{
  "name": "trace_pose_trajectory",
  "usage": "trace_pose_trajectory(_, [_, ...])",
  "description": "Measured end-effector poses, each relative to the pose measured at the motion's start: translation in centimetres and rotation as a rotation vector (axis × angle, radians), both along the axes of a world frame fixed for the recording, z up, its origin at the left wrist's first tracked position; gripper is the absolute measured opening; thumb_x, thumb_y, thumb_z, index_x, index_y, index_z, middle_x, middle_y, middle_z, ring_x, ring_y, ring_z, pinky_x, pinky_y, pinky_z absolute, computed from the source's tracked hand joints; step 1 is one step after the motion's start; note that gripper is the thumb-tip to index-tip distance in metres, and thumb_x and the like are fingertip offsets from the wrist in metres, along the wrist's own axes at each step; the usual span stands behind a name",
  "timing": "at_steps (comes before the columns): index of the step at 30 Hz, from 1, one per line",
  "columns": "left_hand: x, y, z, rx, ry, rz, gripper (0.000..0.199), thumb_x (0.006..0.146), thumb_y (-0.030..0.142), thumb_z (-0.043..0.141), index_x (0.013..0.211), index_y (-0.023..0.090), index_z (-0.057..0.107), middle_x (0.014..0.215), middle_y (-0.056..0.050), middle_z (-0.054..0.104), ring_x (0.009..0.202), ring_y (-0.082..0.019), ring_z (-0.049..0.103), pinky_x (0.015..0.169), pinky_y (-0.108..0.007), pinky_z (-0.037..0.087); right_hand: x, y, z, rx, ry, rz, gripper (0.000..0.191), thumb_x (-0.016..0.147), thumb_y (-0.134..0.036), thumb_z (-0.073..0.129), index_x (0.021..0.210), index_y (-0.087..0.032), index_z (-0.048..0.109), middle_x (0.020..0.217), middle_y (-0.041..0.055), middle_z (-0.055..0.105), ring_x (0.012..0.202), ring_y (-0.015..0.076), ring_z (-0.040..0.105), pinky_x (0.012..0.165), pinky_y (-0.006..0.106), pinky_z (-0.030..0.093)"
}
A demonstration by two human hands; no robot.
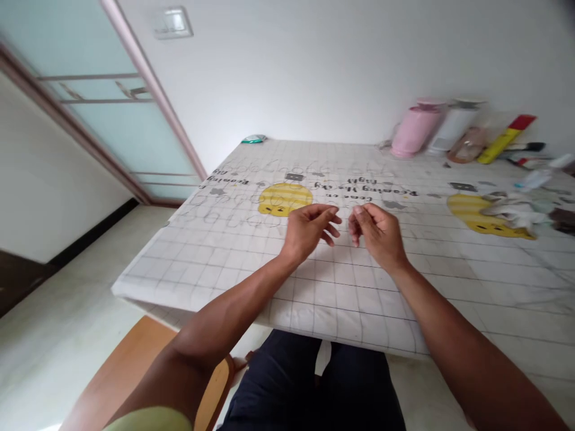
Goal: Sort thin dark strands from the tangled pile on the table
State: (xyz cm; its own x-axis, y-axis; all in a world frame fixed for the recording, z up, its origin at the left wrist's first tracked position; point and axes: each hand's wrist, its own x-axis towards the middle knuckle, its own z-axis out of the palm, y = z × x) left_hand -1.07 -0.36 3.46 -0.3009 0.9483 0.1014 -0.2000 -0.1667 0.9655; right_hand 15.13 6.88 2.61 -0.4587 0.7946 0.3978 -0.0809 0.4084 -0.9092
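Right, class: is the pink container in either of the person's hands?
No, the pink container is near the wall, well beyond the left hand and the right hand.

Pink bottle (414, 131) and white bottle (453, 130) smeary, we can't read labels. Yellow-red tube (505, 140) soft too. Crumpled cloth (521, 211) mushy; dark thing (563, 221) beside it chopped by right edge. Tablecloth (251, 269) runs off same side. Left arm (224, 323) hides chunk of wooden chair (128, 353). Pinch spots on left hand (309, 230) and right hand (380, 234): we can't tell if anything tiny's there.
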Motion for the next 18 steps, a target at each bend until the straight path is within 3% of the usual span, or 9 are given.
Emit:
trace_pose_trajectory(5, [-1.4, 0.0, 0.7, -0.067, 0.033, -0.007, 0.012, 0.102, 0.02, 0.071, 0.092, 0.012, 0.071, 0.084, -0.006, 0.075, 0.061, -0.012, 0.071, 0.051, -0.023, 0.054, 0.1, -0.2, -0.1, 0.036, -0.101, -0.081, 0.051, 0.104, -0.071, 0.062, 0.092, -0.022, 0.069, 0.072, 0.0023, 0.065, 0.054, 0.0144, 0.058, 0.045, 0.026, 0.048])
trace_pose_trajectory(7, [-2.8, -1.4, 1.5, -0.073, 0.08, -0.006, 0.014, 0.102, 0.021, 0.072, 0.091, 0.012, 0.07, 0.084, -0.007, 0.074, 0.063, -0.012, 0.072, 0.052, -0.022, 0.054, 0.2, 0.0, 0.0, 0.052, -0.146, -0.115, 0.05, 0.105, -0.069, 0.061, 0.093, -0.021, 0.07, 0.073, 0.0031, 0.066, 0.054, 0.0148, 0.059, 0.045, 0.027, 0.049])
trace_pose_trajectory(10, [-6.1, -5.3, 2.3, -0.075, 0.193, 0.025, 0.016, 0.102, 0.025, 0.074, 0.092, 0.012, 0.071, 0.085, -0.008, 0.074, 0.065, -0.012, 0.072, 0.051, -0.02, 0.049, 0.4, 0.3, 0.0, 0.045, -0.186, -0.142, 0.051, 0.104, -0.07, 0.062, 0.092, -0.02, 0.071, 0.074, 0.0044, 0.067, 0.055, 0.0163, 0.061, 0.046, 0.03, 0.051])
trace_pose_trajectory(14, [-14.3, -12.1, 1.8, -0.154, 0.358, 0.289, 0.014, 0.097, 0.026, 0.077, 0.094, 0.013, 0.077, 0.083, -0.007, 0.073, 0.064, -0.012, 0.069, 0.046, -0.02, 0.04, 0.3, 0.4, -0.3, 0.046, -0.282, -0.153, 0.056, 0.101, -0.075, 0.061, 0.089, -0.021, 0.072, 0.074, 0.0059, 0.069, 0.055, 0.0174, 0.062, 0.048, 0.032, 0.052])
trace_pose_trajectory(18, [-24.3, -17.3, 0.7, -0.402, 0.544, 0.601, 0.013, 0.09, 0.027, 0.082, 0.091, 0.014, 0.084, 0.065, -0.001, 0.065, 0.049, -0.006, 0.045, 0.047, -0.02, 0.031, 0.3, 0.6, -0.9, 0.088, -0.397, -0.143, 0.056, 0.101, -0.075, 0.059, 0.088, -0.023, 0.073, 0.076, 0.0073, 0.072, 0.057, 0.0194, 0.065, 0.051, 0.034, 0.055])
